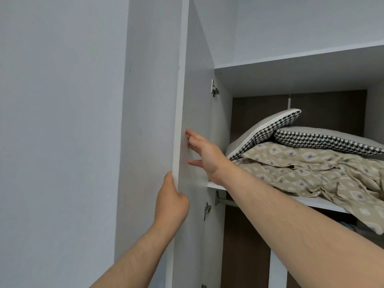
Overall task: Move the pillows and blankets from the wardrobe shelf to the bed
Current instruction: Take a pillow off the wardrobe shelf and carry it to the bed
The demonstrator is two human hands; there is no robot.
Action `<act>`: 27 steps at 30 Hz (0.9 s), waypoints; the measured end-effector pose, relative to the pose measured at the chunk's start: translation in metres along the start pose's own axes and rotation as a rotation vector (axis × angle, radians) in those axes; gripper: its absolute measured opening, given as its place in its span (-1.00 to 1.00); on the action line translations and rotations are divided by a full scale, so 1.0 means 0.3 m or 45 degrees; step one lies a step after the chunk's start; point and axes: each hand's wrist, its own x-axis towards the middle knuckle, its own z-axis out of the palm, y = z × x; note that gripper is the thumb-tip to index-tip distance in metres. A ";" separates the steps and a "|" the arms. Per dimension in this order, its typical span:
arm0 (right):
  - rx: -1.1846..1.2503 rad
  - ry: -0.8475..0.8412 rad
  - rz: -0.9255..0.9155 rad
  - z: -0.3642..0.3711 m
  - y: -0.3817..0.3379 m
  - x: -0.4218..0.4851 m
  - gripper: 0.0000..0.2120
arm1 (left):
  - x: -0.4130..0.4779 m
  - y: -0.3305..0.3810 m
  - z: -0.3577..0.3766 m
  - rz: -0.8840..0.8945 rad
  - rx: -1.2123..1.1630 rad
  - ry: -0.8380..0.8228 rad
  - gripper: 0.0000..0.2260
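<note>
Left hand (172, 196) grips the wardrobe door (195, 100) edge, right hand (202, 152) presses it with straight fingers (190, 134); pillows (268, 132) and blanket (311, 173) sit on the wardrobe shelf (216, 185); blanket overhangs the lip, so pulling it may drag the pillows down.

Soft, even light; a mostly sharp view
We find the wardrobe door (197, 113) flatly lit with only a faint shadow under the right hand (204, 154), the space below the shelf (216, 185) dim, and straight edges leaning near the corners.
</note>
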 end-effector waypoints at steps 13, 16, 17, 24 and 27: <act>-0.092 -0.045 0.013 0.078 0.032 0.045 -0.57 | 0.032 -0.073 -0.070 0.069 0.017 0.048 -0.54; -0.094 0.065 -0.024 0.011 0.045 0.040 -0.59 | 0.005 -0.042 -0.036 0.235 0.245 0.195 -0.40; -0.096 0.126 -0.037 -0.026 0.051 0.035 -0.60 | -0.004 -0.024 -0.021 0.381 0.334 0.243 -0.38; -0.172 0.466 -0.025 -0.444 0.093 -0.083 -0.77 | 0.034 0.113 0.241 0.407 -0.011 -0.085 -0.61; -0.317 0.524 -0.002 -0.623 0.109 -0.158 -0.78 | 0.062 0.152 0.357 0.270 -0.272 -0.156 -0.73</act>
